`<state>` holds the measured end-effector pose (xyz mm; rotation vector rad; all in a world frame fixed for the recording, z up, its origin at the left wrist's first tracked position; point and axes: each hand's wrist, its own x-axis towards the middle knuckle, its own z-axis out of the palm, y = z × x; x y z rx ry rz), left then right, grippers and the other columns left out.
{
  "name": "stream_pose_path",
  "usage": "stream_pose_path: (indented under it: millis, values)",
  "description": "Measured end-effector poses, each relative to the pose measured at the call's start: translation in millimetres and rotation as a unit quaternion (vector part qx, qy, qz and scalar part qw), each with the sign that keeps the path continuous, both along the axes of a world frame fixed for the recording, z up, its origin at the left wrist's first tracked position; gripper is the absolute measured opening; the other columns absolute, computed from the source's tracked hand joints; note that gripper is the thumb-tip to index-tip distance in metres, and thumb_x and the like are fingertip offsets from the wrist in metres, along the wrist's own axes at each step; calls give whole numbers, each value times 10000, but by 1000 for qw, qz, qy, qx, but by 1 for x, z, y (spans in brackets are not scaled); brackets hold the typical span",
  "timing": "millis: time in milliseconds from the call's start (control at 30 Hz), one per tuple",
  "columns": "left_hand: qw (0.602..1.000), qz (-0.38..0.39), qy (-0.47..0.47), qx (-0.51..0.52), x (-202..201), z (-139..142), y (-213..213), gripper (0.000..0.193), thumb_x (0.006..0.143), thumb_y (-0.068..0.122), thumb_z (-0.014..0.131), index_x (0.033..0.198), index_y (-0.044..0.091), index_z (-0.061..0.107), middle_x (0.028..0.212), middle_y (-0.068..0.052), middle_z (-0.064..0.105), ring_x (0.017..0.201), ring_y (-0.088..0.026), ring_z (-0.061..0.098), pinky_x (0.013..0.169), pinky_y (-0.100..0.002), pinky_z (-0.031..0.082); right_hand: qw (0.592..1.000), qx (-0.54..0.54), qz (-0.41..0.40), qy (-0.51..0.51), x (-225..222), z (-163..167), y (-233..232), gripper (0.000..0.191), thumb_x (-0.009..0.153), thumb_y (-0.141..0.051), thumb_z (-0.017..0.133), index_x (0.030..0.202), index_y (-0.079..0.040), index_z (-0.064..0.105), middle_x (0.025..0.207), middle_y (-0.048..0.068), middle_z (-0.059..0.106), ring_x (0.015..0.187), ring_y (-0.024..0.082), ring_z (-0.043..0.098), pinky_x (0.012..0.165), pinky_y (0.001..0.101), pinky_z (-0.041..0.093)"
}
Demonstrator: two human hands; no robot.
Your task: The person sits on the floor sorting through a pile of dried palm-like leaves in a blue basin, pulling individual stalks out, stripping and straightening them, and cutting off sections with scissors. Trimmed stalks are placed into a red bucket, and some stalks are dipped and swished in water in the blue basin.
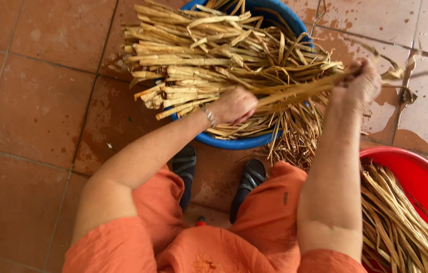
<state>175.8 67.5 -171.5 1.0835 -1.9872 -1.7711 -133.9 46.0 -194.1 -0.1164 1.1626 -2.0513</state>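
Over basin: a strip of dried tan reed (300,91) is stretched between both hands.
Left hand (234,105): clenched on its lower end.
Right hand (360,83): clenched on its upper end.
Round blue plastic basin (234,143): heaped with reeds.
Red tub (416,174): beside right arm.

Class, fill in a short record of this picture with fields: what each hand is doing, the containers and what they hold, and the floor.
Left hand: closed on a bunch of dried plant strips above the blue basin.
Right hand: grips the same bunch further along.
Blue basin: piled with tan dried stalks.
Red basin: holds more strips, at the person's right.
Floor: reddish tiles, damp in patches.
Feet: black sandals.
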Motion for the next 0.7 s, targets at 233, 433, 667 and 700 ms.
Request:
stream_pose_path:
  millis: [233, 433, 667, 700]
  values:
    - [998, -10, -8, 66, 30, -6, 14, 368, 959, 218, 475, 638, 60, 561, 533, -12, 567, 387, -86, 512, 343, -265, 438, 994, -58, -80, -43, -68, -30, 14, 158, 937, 83, 634, 887, -34, 541, 764, 98, 657, 606, 176, 627, 520, 281, 490]
    - [994, -2, -88, 65, 59, -9, 12, 354, 921, 218, 500, 639, 51, 633, 533, -21, 601, 442, -83, 548, 404, -258, 484, 981, -26, -162, -106, -125, -37, 31, 63, 886, 51, 552, 854, -3, 546, 759, 124, 640, 596, 200, 624, 509, 296, 508]
    - [980, -26, -188, 56, 86, -23, 7, 372, 936, 271, 512, 677, 56, 672, 542, -17, 623, 492, -82, 609, 465, -277, 537, 970, 51, -227, -72, -161, -52, 54, 107, 807, 27, 575, 734, -50, 563, 688, 104, 641, 604, 221, 588, 724, 487, 568]
    - [981, -25, -183, 53, 89, -27, 6, 369, 939, 267, 506, 689, 58, 679, 551, -14, 630, 491, -75, 612, 463, -276, 532, 972, 54, -223, -58, -163, -52, 56, 103, 807, 8, 574, 720, -47, 565, 681, 108, 638, 610, 227, 594, 743, 507, 553]
